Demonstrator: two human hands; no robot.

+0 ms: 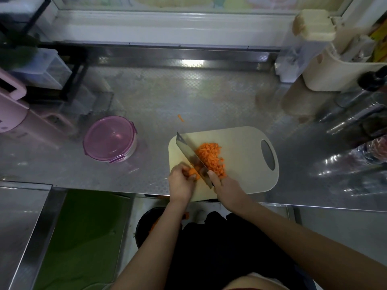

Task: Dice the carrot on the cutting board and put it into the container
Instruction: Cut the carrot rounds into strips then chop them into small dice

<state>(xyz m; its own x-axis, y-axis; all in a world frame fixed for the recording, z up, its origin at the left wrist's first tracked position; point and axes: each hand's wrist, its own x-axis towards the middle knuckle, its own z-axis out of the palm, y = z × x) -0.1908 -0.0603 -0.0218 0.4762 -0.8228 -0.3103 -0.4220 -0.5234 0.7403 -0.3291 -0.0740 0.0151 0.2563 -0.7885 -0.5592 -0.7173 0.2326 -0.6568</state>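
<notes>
A pale cutting board lies at the counter's front edge. A pile of diced carrot sits on its middle. My left hand grips the uncut carrot piece at the board's near left corner. My right hand holds the handle of a cleaver, whose broad blade slants between the piece and the pile. A round container with a purple lid stands on the counter to the left of the board, lid on.
One carrot sliver lies on the steel counter behind the board. A pink appliance and a black rack stand far left. Cream holders and dark bottles crowd the right. A black bin with carrot scraps sits below the counter.
</notes>
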